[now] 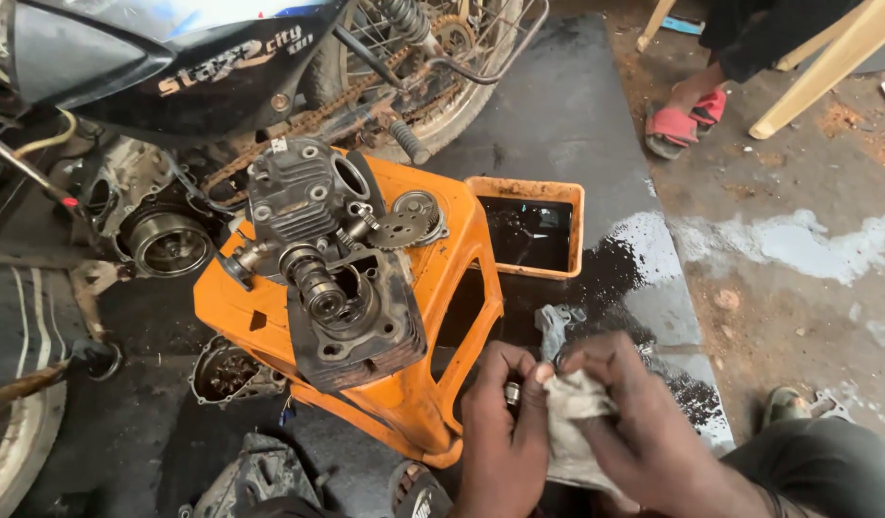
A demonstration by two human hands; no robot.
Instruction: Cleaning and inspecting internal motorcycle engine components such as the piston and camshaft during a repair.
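The motorcycle (174, 67) stands behind the orange stool (433, 288) carrying the engine head (337, 278). In front, your right hand (644, 432) grips a rag (572, 422); your left hand (505, 432) pinches a small metal part (511, 392) beside it.

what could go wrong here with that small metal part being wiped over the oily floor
The small metal part is pinched only at the left hand's fingertips while the right hand rubs it with a rag; it might slip onto the oil-stained floor. The open tray of dark oil sits close by. The cylinder head rests on a tilted orange stool and may slide.
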